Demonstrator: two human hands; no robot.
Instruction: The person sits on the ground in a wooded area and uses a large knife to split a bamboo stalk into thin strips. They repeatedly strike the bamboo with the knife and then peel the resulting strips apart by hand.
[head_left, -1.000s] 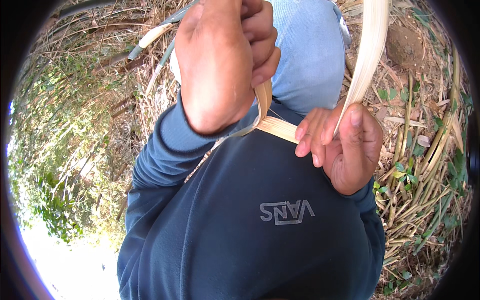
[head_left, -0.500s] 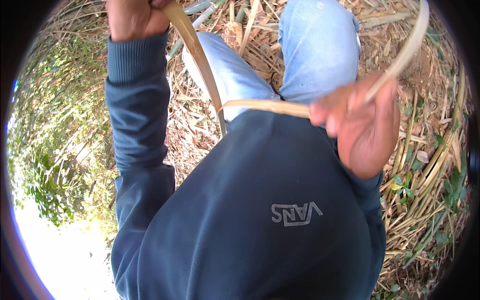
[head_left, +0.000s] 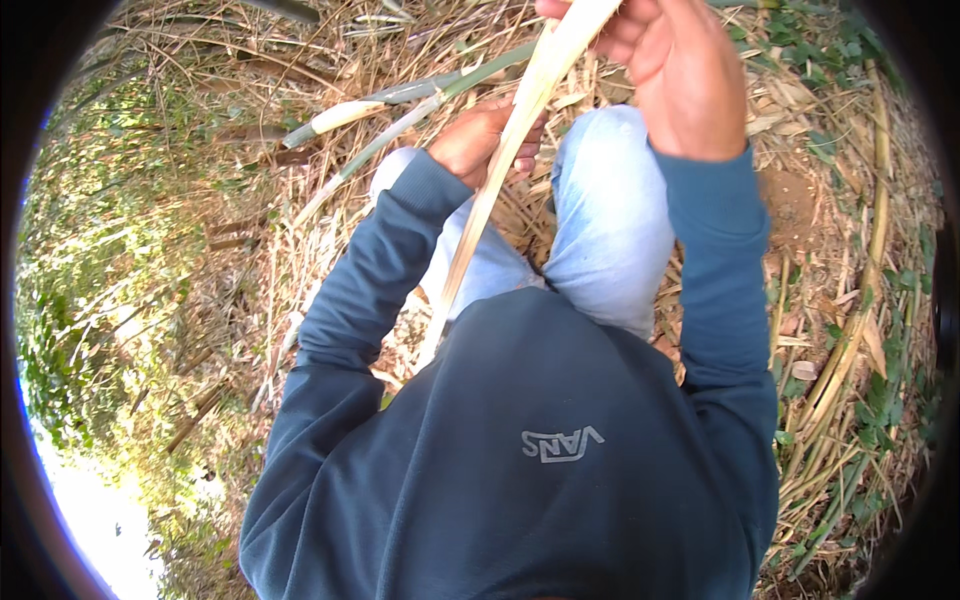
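A long pale bamboo strip [head_left: 484, 211] slants from the top edge of the view down past my left thigh. Its upper part is broader and lighter, and its lower end reaches beside my dark sweatshirt. My left hand [head_left: 468, 143] is closed round the strip at about mid-length, over my left knee, with fingertips showing on its right side. Higher up, my right hand [head_left: 693, 82] grips the strip's upper part, its fingers bent around the right edge. The strip's top end runs out of view.
Green-grey bamboo poles [head_left: 400, 93] lie on the ground beyond my left arm. Dry leaves and split pieces surround my jeans-covered knees [head_left: 612, 200]. Long dry stalks [head_left: 858, 330] and green leaves lie at right; bushes stand at left.
My right hand has moved away from beside my torso to the far edge. My left hand has come nearer and rightward. The strip's two spread, bent lengths now appear as one straight band.
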